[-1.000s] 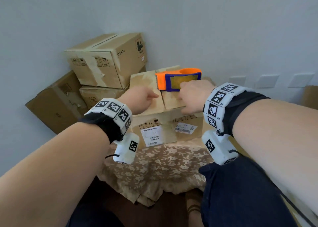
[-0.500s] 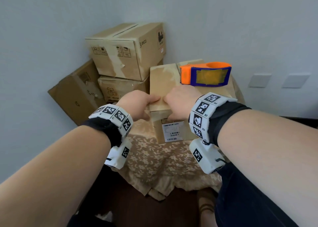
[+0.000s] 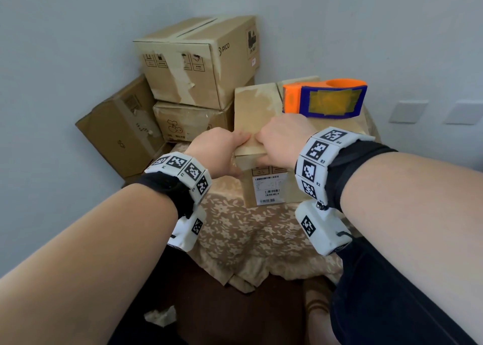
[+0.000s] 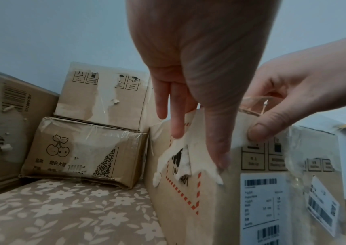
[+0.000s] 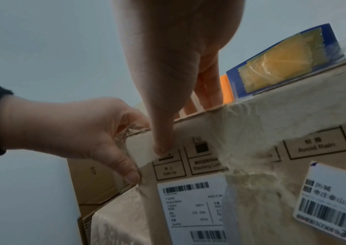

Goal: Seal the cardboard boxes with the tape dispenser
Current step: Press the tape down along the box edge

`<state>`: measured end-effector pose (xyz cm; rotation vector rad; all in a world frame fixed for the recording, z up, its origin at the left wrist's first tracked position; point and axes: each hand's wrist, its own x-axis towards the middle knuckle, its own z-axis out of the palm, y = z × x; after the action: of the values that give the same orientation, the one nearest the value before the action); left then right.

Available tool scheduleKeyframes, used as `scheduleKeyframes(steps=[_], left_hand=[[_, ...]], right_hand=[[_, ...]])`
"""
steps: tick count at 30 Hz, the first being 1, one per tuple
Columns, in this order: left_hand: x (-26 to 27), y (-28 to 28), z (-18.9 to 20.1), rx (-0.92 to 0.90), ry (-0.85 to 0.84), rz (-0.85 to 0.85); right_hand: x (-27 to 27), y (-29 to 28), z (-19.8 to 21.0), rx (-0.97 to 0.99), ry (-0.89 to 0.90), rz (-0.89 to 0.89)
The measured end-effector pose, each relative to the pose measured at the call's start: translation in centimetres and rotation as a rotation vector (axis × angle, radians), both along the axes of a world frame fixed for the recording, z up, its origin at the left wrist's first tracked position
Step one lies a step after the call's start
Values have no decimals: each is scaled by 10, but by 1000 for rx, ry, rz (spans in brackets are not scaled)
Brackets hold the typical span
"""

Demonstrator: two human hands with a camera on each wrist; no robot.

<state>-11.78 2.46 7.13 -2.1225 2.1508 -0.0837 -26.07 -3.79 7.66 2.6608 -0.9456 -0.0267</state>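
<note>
**Pressing Tape on the Box Corner**

From the head: both hands at the near top edge of the box (image 3: 254, 109). Left hand (image 3: 222, 150) at the left corner, right hand (image 3: 281, 138) just beside it. Orange and blue dispenser (image 3: 324, 99) resting on top of the box, at the far right, held by no one. Box standing on a desk (image 3: 248, 229) with a flowery cloth. Other boxes (image 3: 198, 62) piled behind, by the wall.

From the left wrist: left hand loose and flat, fingers straight down the side of the box, thumb straight down the front corner, pressing. Right hand pinching the top edge, thumb on the front, fingers curled over the top. Clear tape (image 4: 254, 106) crinkled under those fingers.

From the right wrist: right thumb pushing on the front, just above a printed square. More wrinkled tape running down the front of the box.

Probably rubbing the tape flat now. Careful here! Too hard a push could slide or tip the box, and then the loose dispenser could drop off. Bumps left in the tape could make it peel, so no good seal.
</note>
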Motion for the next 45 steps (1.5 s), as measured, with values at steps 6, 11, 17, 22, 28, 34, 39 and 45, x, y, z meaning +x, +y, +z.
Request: scheduleKeyframes(steps=[6, 11, 17, 22, 28, 34, 39, 45], left_hand=[[2, 0, -1, 13, 6, -9], [10, -1, -3, 15, 82, 6], [14, 1, -5, -7, 156, -3], [13, 5, -5, -7, 225, 7], [-1, 10, 4, 89, -18, -7], [-7, 15, 12, 67, -230, -94], [-13, 16, 10, 2, -337, -134], [-8, 13, 3, -71, -255, -57]], right_hand=[[-1, 1, 0, 21, -17, -25], [-2, 4, 0, 27, -41, -44], [-1, 8, 2, 85, 6, -93], [0, 11, 6, 142, 48, -128], [-2, 7, 6, 191, 99, -153], [-3, 0, 4, 213, 101, -183], [-11, -3, 1, 192, 71, -140], [-13, -1, -3, 190, 66, -128]])
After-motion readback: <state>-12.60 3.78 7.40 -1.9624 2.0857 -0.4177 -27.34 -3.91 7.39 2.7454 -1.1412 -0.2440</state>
